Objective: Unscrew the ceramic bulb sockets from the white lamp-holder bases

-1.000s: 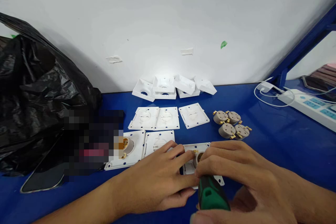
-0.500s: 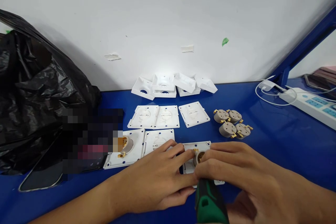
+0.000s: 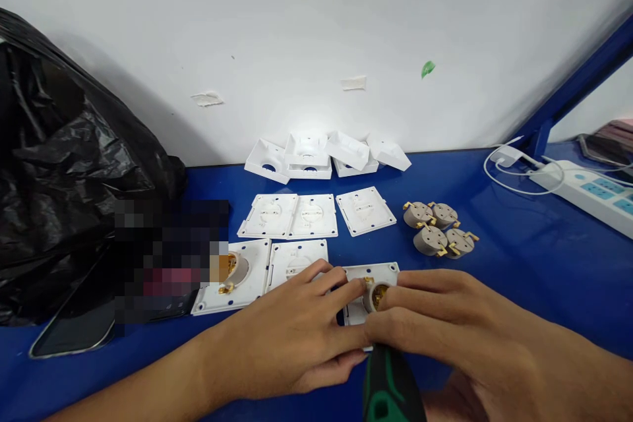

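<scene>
A round lamp socket (image 3: 372, 297) with a brass-coloured inside sits on a white square plate (image 3: 383, 270) in front of me. My left hand (image 3: 309, 333) lies at the plate's left side, its index finger on the socket's brass tab and its fingers closed about the socket. From the right, my right hand (image 3: 445, 330) reaches over the socket, fingers curled. Beneath it, a screwdriver with a black and green handle (image 3: 390, 386) is held, the handle end towards me. Its tip is hidden by my hands, as is part of the plate.
Several white plates (image 3: 311, 216) lie behind, one with a socket (image 3: 240, 270) on it. White box-shaped covers (image 3: 267, 159) rest against the wall. Loose sockets (image 3: 430, 239) are grouped on the right, near a power strip (image 3: 588, 191). A black bag (image 3: 89, 145) and a phone (image 3: 74, 323) are left.
The screwdriver handle has shifted slightly left and down, and my right hand has tilted a little with it. My left hand stays at the socket. The whole view has moved slightly.
</scene>
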A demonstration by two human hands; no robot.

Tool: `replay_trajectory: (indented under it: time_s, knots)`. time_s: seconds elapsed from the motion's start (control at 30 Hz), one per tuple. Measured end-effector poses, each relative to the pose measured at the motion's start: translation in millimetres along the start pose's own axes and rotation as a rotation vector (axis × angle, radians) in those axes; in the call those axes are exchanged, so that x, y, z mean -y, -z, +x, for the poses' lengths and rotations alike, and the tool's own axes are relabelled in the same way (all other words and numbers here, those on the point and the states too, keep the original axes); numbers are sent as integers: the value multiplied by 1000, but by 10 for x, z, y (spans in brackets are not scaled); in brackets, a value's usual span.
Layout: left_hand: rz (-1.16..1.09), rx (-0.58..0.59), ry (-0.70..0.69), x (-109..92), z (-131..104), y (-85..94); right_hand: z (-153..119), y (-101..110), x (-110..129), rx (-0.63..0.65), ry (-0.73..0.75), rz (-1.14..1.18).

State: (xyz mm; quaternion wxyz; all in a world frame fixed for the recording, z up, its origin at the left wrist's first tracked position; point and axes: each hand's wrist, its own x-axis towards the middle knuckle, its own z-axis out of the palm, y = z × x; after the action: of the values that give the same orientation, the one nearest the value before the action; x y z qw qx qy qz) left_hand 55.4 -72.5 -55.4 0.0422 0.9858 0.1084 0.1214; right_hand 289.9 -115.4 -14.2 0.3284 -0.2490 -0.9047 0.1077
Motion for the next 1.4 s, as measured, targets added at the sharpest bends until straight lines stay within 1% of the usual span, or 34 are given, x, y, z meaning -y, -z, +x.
replay_trajectory:
  time_s: [0.13,0.37,0.57,0.77,0.97,1.07,1.13,1.3,1.4]
  knots:
    - [16,-11,0,5,7,6,-9,15,6,4,13,-32]
    - [46,-47,1,-3,3,-15,-17,13,0,35,3,-23]
    - [38,-30,10,-13,-6,-26,-14,10,-4,22,1,-45]
    - [16,-45,32,-26,-8,-25,6,13,0,-20,38,-40]
    - [5,-48,29,-23,-2,-17,-6,16,-2,14,21,-26]
    - [7,-58,46,-29,-7,-23,-7,20,0,4,29,-34]
    - [-2,-45,42,-31,-12,-21,-3,20,1,-14,37,-42]
    - [-28,-4,28,-26,-19,-11,6,16,0,-12,37,-50]
    - [-34,-9,34,-19,-24,-19,1,16,-2,-13,36,-51]
